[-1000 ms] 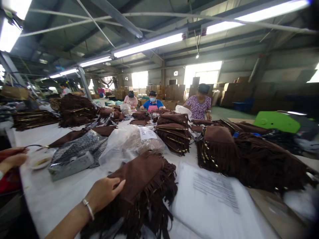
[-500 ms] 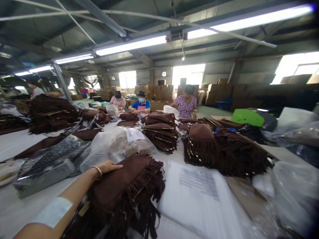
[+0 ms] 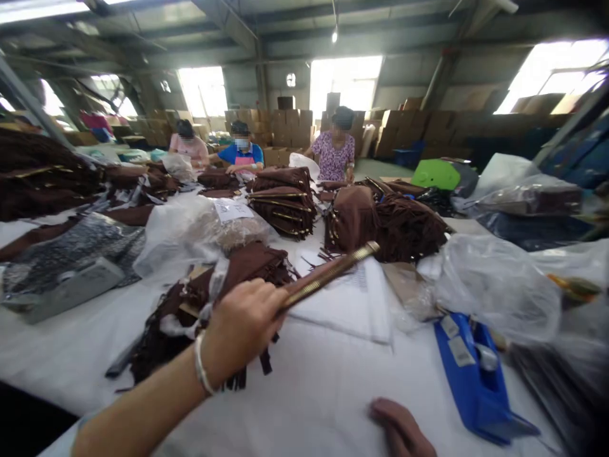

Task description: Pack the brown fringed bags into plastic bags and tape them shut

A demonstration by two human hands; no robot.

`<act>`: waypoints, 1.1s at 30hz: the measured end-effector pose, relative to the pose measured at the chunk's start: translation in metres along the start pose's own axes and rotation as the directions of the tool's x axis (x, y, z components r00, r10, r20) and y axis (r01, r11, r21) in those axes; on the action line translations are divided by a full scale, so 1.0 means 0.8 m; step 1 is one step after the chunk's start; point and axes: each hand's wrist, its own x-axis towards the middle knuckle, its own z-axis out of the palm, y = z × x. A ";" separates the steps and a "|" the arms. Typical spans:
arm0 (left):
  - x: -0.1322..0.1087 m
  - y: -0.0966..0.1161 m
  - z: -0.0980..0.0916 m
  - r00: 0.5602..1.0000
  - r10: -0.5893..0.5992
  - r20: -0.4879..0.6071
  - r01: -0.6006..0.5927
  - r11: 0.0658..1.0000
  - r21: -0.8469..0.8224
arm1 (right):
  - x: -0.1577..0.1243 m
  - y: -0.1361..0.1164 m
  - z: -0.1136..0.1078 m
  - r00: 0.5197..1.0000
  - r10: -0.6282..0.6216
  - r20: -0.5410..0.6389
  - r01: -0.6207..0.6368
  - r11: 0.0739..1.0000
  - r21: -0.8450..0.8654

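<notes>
Here, a brown bag (image 3: 328, 274) tilts in the left hand (image 3: 247, 325)

We see the left fingers clamped on the bag, its gold-toned edge slanting up to the right over the white tabletop (image 3: 309, 393). At the near right, the right hand (image 3: 402, 425) is blurred (we cannot tell how its fingers stand), left of a blue holder (image 3: 469, 374). A fringed brown pile (image 3: 257, 261) lies behind the left hand.

White glare from far windows (image 3: 346, 76), dim roof (image 3: 166, 28), smeared edges.

Table (image 3: 309, 393): tape dispenser (image 3: 473, 397) right | bag pile (image 3: 252, 261) left, before plastic bundle (image 3: 190, 222) | cartons (image 3: 291, 130) behind
</notes>
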 end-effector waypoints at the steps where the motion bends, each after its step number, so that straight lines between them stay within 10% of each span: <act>1: -0.023 0.039 0.030 0.996 0.075 0.039 -0.075 0.997 0.006 | -0.005 0.012 -0.011 0.998 0.069 0.003 -0.069 0.997 0.015; 4: -0.100 0.135 0.126 0.953 0.169 0.250 -0.152 0.985 -0.086 | -0.022 0.039 -0.048 0.943 0.322 -0.083 -0.305 0.937 0.170; 7: -0.161 0.173 0.178 0.911 0.273 0.308 -0.160 0.924 -0.347 | -0.044 0.047 -0.082 0.894 0.417 -0.164 -0.350 0.879 0.325; 11: -0.201 0.139 0.154 0.975 0.167 0.150 -0.034 0.771 -0.636 | -0.072 0.017 -0.105 0.938 0.180 -0.297 -0.184 0.983 0.012; 13: -0.219 0.109 0.129 0.991 -0.018 0.135 0.108 0.701 -0.705 | -0.079 -0.012 -0.094 0.984 -0.161 -0.080 0.149 0.979 -0.140; 16: -0.254 0.070 0.107 0.902 -0.366 0.231 0.418 0.597 -0.685 | -0.074 -0.058 -0.044 0.749 -0.514 0.418 0.582 0.812 -0.044; 21: -0.322 0.039 0.115 0.499 -0.739 0.452 0.837 0.276 -0.472 | -0.061 -0.113 0.058 0.414 -0.586 0.697 0.787 0.615 0.049; 26: -0.360 0.063 0.158 0.497 -0.662 0.562 0.862 0.299 -0.410 | -0.067 -0.126 0.127 0.123 -0.591 0.798 0.873 0.446 0.196; 28: -0.359 0.075 0.168 0.513 -0.621 0.593 0.854 0.296 -0.429 | -0.072 -0.124 0.142 0.116 -0.569 0.814 0.882 0.436 0.180; 33: -0.334 0.069 0.137 0.551 -0.554 0.625 0.826 0.256 -0.502 | -0.086 -0.126 0.147 0.276 -0.517 0.810 0.861 0.508 0.031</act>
